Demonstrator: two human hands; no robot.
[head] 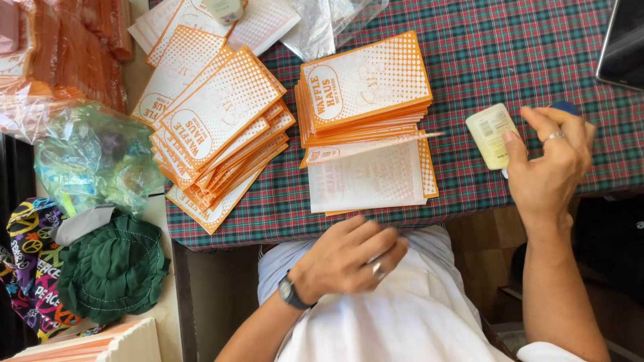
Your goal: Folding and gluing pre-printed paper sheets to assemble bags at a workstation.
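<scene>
My right hand point(550, 167) grips a small pale yellow glue stick point(492, 134) over the right part of a plaid tablecloth point(510, 53); a ring shows on one finger. My left hand point(352, 258) rests at the table's near edge against my white shirt, fingers loosely bent, holding nothing; it wears a wristwatch and a ring. Just beyond it lies a paper bag point(367, 175) with its plain white side up. Behind that sits a neat stack of orange-and-white printed paper bags point(365, 84). A looser, fanned pile of the same bags point(215, 127) lies to the left.
Clear plastic wrap point(329, 20) lies at the far edge. A dark tablet point(624, 43) sits at the top right. On the left are bagged orange packs point(67, 47), a crumpled plastic bag point(94, 161), a green cloth point(111, 268) and a patterned fabric point(30, 268).
</scene>
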